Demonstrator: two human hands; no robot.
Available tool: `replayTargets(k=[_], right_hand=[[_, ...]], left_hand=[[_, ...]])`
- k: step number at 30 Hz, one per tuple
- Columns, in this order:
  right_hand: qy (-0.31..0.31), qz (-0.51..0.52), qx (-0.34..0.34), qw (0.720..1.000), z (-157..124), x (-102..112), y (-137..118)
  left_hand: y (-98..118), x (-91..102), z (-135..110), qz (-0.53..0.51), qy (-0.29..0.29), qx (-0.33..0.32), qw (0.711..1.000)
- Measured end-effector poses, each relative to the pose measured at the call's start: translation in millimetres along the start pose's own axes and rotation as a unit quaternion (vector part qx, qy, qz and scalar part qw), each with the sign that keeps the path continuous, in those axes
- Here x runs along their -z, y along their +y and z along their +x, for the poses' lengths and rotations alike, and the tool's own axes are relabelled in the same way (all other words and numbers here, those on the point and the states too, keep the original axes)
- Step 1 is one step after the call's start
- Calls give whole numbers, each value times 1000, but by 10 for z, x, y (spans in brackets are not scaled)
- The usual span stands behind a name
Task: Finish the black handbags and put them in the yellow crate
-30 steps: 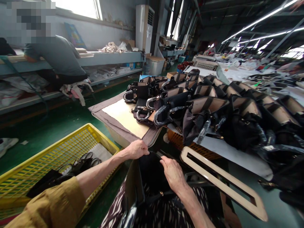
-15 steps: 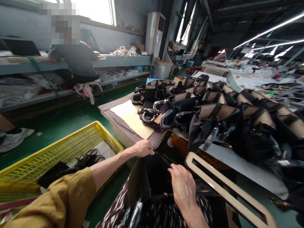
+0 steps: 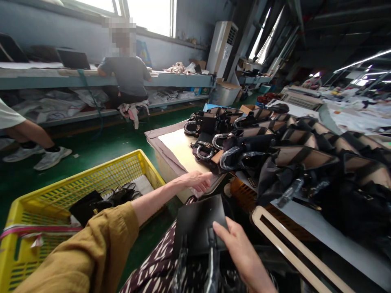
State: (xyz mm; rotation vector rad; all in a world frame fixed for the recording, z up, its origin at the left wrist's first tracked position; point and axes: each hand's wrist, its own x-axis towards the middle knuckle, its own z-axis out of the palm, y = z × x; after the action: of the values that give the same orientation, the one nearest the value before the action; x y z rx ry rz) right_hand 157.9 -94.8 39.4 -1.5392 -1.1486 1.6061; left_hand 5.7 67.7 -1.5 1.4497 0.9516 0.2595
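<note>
A black handbag [image 3: 198,224] lies on my lap with its flat side up, over a patterned garment. My right hand [image 3: 238,250] rests on the bag's near right side, fingers curled against it. My left hand [image 3: 198,180] hovers above the bag by the table corner, fingers loosely spread, holding nothing. Its arm wears a mustard sleeve [image 3: 82,252]. Plastic-wrapped handles [image 3: 210,268] hang from the bag toward me.
A table [image 3: 177,150] with a brown-bordered tan board carries several black handbags [image 3: 275,146]. A yellow crate [image 3: 91,183] with black pieces stands at my left. A beige slotted frame [image 3: 293,248] lies at right. A seated person [image 3: 126,77] faces a shelf; another person's legs [image 3: 36,142] show at far left.
My left hand let go of the bag's top edge and lifted, opening. The bag tipped from upright to flat on my lap. My view swung to the left.
</note>
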Motion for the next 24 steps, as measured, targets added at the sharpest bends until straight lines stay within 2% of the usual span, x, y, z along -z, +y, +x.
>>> replayTargets(k=[2,3,5,7,8,10,12,13,16,18,21,24], right_hand=[[1,130,-18,991,-32,184,-114],[22,185,-30,982,-47,266,-162],[74,261,-63,961,-53,393,-201],[100,310,-84,942,-9,449,-123],[82,333,-90,935,33,445,-32],[79,399,-41,913,142,375,252],[15,467,-28,884,252,246,628],[-27,474,-37,879,296,176,826],[-79,450,-63,887,349,19,1336],[-100,421,-102,896,323,-11,1538],[-90,308,-140,937,230,20,1632],[-29,211,-130,968,103,75,1586]], left_hand=[[-113,193,-107,-20,58,-25,998],[-178,280,-174,-22,68,-24,997],[-293,413,-328,-90,59,-23,994],[-345,484,-483,-189,21,-18,982],[-340,499,-554,-235,11,-22,972],[-276,493,-673,-295,5,-29,955],[-191,454,-754,-300,-9,-27,954],[-164,424,-780,-285,-26,-23,958],[-199,298,-803,-228,-73,8,971],[-293,200,-789,-209,-62,28,976],[-402,74,-741,-157,-14,53,986],[-399,1,-673,-47,0,60,997]])
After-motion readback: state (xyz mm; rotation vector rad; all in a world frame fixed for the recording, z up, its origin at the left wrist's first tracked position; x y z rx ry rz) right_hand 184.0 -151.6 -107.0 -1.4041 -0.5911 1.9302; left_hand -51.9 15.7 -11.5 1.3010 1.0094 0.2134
